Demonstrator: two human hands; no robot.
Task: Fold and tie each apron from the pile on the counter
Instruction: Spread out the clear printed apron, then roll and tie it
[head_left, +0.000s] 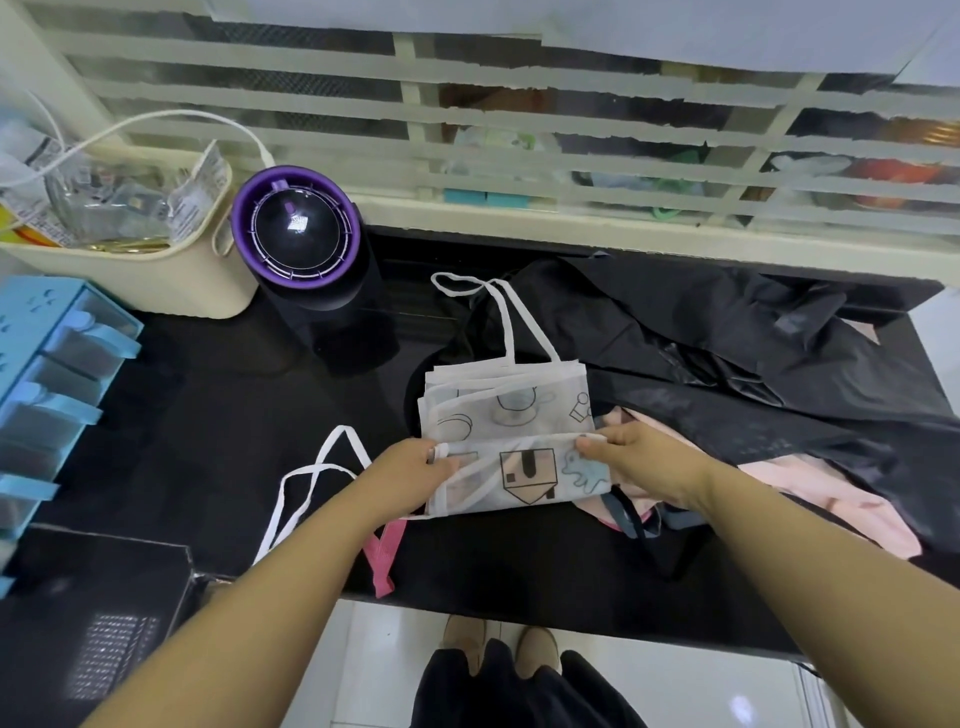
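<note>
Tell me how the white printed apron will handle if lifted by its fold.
Probably floppy: the thin white printed apron lies in soft layers and would sag between the left hand and right hand pinching its fold. Likely light, as the fabric looks sheer. Its loose white straps would probably dangle and drag across the black counter.

Readable words or numbers: none can be made out in this view.
white apron (506, 410): black outline drawings only. One pentagon badge holds a shape like a letter U with a small square beside it; whether it is a letter cannot be told.
packets (200, 179) in the cream basket (171, 280): fine dark print, too small to read.
purple-rimmed appliance (296, 228): a pale mark on the dark lid, blurred by glare.
</note>
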